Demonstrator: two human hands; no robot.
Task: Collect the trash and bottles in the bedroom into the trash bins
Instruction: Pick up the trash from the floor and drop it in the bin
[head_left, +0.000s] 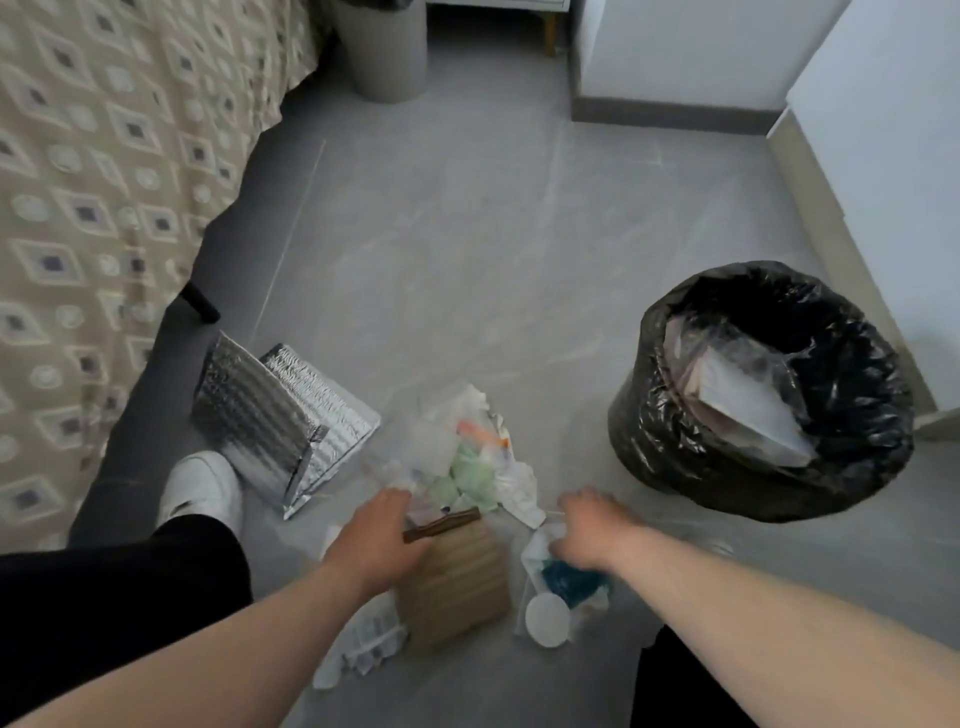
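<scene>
The trash pile (470, 460), crumpled white and green wrappers around a brown paper bag (457, 582), lies on the floor (467, 234) near the black-lined bin (652, 338). Our left hand (375, 535) curls round the bag's top, our right hand (587, 530) reaches into clear plastic (535, 553), fingers hidden. We should bunch everything tight before lifting.

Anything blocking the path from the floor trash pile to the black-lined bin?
Nothing visible: bare grey floor separates the mixed trash pile from the round black-bagged bin. A clear plastic bag partly fills its mouth.

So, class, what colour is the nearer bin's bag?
The bag is glossy black; head view.
</scene>
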